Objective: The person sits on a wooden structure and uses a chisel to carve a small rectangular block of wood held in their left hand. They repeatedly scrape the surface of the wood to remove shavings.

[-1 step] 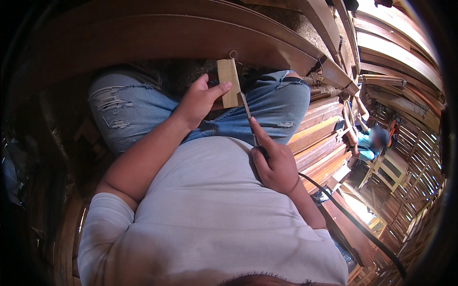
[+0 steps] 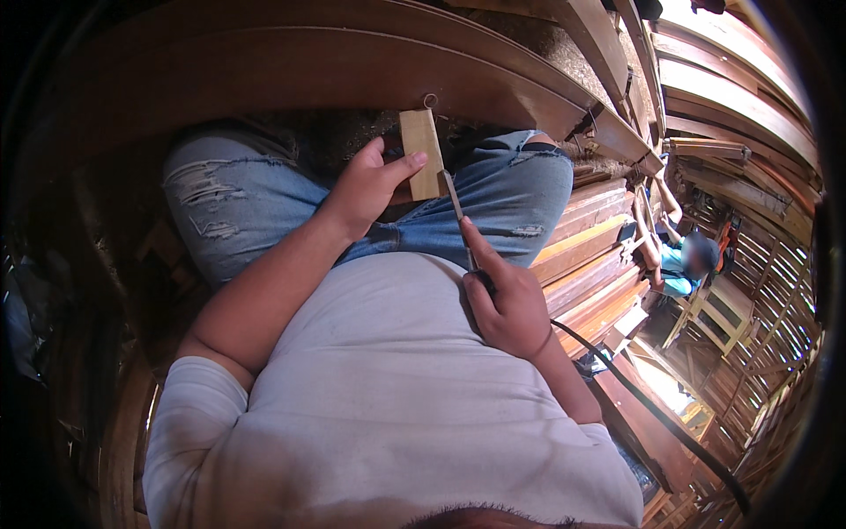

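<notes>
My left hand [image 2: 366, 189] grips a small pale wooden block [image 2: 421, 150] above my lap, thumb across its face. A small metal ring [image 2: 430, 100] sits at the block's top end. My right hand [image 2: 507, 304] is closed on a thin knife-like tool [image 2: 458, 216], index finger stretched along it. The tool's tip rests against the block's lower right edge. Both hands work over my blue ripped jeans [image 2: 238, 194], close to my light T-shirt.
Curved dark wooden beams [image 2: 352, 62] arch across the top. Stacked wooden boards [image 2: 590, 256] lie just right of my knee. Another person in blue [image 2: 687, 264] sits far right beside a pale wooden frame [image 2: 731, 309]. A black strap [image 2: 652, 406] runs down to the lower right.
</notes>
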`<state>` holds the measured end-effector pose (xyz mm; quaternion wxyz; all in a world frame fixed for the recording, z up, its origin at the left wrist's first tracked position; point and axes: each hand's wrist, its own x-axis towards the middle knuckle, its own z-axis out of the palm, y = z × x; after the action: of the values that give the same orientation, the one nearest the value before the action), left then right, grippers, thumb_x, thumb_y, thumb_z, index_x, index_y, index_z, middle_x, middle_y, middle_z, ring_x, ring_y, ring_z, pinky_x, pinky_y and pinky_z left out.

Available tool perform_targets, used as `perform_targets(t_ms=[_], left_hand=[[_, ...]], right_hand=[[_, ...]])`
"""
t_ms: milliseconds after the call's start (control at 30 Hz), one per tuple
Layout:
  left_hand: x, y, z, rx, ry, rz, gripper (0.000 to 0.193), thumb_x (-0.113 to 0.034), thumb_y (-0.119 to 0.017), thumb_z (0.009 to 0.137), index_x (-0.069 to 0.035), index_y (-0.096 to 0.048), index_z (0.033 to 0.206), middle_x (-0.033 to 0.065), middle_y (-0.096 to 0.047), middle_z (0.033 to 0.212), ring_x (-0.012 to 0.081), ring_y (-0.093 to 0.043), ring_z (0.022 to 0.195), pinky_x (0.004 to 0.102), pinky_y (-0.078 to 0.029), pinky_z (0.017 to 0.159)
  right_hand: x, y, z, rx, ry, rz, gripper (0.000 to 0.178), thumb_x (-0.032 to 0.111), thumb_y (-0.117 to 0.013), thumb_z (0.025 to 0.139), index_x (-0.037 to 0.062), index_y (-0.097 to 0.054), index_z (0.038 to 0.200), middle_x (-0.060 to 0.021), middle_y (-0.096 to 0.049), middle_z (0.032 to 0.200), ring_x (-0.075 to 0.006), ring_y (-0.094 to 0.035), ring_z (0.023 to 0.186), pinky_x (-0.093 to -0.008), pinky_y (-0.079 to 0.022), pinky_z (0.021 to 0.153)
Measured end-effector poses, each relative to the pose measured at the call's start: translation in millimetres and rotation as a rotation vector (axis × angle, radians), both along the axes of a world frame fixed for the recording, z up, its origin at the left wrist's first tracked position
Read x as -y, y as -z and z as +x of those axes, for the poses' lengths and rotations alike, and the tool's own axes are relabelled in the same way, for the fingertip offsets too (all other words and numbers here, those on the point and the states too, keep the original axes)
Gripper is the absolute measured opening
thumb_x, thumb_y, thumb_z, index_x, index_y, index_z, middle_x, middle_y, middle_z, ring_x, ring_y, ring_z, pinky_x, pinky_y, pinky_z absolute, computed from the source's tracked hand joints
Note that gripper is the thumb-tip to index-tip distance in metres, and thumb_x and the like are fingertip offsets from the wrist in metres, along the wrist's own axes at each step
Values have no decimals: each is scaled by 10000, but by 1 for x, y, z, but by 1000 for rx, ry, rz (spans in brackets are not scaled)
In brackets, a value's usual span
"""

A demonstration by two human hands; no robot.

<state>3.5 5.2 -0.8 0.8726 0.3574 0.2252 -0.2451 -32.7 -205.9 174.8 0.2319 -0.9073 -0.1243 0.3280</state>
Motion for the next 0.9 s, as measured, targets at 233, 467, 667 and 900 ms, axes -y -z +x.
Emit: perform_targets(t_ms=[233, 467, 667, 900], left_hand=[[-2, -6, 0, -27, 11, 12, 463, -255, -759, 1111, 2, -569, 1446, 148, -747, 1302, 218, -758, 1186, 412, -641, 1046], [-2, -3, -1, -48, 9, -12, 493, -274, -757, 1115, 9, -552, 1462, 158, -751, 1302, 221, -761, 1187, 405, -646, 1045], [-1, -4, -2, -42, 30, -36, 439, -291, -721, 1141, -61, -559, 1478, 107, -743, 1313, 216, -737, 1251, 431, -613, 1103], [1, -6, 0, -73, 1, -15, 479, -225, -756, 1116, 12, -530, 1465, 154, -747, 1317, 218, -755, 1198, 406, -655, 1035]], right_hand=[[-6, 5, 4, 30, -18, -31, 790, 58, -649, 1010, 142, -417, 1761, -210, -698, 825, -430, -702, 725, -485, -556, 730], [-6, 9, 7, 12, -8, -14, 795, 34, -646, 1001, 134, -424, 1757, -204, -694, 816, -412, -709, 708, -472, -563, 716], [-5, 15, 9, 29, -30, -17, 846, 50, -654, 975, 120, -370, 1770, -188, -717, 821, -410, -733, 733, -514, -566, 711], [-5, 17, 14, -9, 1, -6, 813, 38, -648, 991, 101, -398, 1762, -199, -692, 798, -398, -716, 698, -480, -570, 714]])
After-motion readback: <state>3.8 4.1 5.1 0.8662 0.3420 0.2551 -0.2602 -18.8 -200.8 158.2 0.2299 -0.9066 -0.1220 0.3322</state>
